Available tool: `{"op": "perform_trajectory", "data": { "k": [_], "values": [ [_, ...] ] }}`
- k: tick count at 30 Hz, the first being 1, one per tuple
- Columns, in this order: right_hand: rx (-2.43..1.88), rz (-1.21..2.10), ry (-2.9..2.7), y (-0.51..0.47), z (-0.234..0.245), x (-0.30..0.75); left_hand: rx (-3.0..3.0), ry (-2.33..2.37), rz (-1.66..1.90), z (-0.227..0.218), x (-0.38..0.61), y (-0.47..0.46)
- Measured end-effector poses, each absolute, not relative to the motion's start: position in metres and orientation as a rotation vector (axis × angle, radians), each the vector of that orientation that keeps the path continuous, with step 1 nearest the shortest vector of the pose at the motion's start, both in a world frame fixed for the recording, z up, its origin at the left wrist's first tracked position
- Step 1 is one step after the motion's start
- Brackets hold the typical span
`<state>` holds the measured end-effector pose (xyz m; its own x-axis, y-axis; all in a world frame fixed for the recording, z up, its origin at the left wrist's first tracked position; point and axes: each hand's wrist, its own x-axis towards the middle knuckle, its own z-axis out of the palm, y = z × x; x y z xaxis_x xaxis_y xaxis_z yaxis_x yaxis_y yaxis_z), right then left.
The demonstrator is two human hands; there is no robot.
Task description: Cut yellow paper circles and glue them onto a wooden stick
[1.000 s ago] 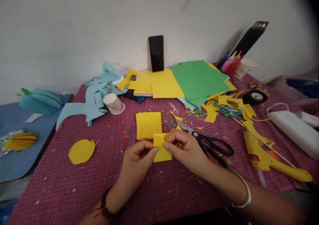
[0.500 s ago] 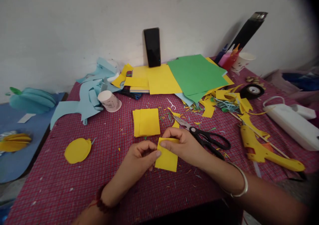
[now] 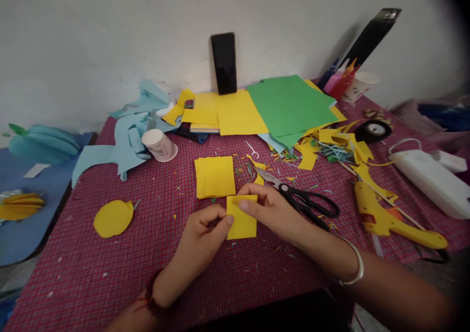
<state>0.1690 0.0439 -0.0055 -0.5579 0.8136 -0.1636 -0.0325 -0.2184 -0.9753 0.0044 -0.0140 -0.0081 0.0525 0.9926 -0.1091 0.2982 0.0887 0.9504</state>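
A small folded yellow paper square (image 3: 243,224) lies on the red checked tablecloth (image 3: 110,268) between my hands. My left hand (image 3: 203,234) pinches its left edge with curled fingers. My right hand (image 3: 271,212) pinches its upper right part, thumb on top. Just behind it sits a stack of yellow paper squares (image 3: 215,176). A yellow paper circle (image 3: 113,218) lies to the left.
Black scissors (image 3: 304,202) lie right of my right hand, a yellow glue gun (image 3: 389,219) farther right. A tipped paper cup (image 3: 159,145), light blue scraps (image 3: 125,141), yellow and green sheets (image 3: 290,106), a phone (image 3: 223,62) against the wall, black tape roll (image 3: 372,131).
The yellow square was lifted and tilted half a second ago; now it lies flatter and squarer between both hands. The view shifted slightly upward.
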Motion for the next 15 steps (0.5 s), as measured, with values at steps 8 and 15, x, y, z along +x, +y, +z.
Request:
{"op": "perform_trajectory", "data": {
  "k": [8,15],
  "values": [
    [-0.841,2.014,-1.255,0.0454,-0.0119,0.1674,0.924,1.264,1.005,-0.0168,-0.0001,-0.0110],
    [-0.897,2.030,-1.431,0.0454,-0.0074,0.1701,0.998,1.209,0.911,-0.0106,-0.0009,-0.0077]
  ]
}}
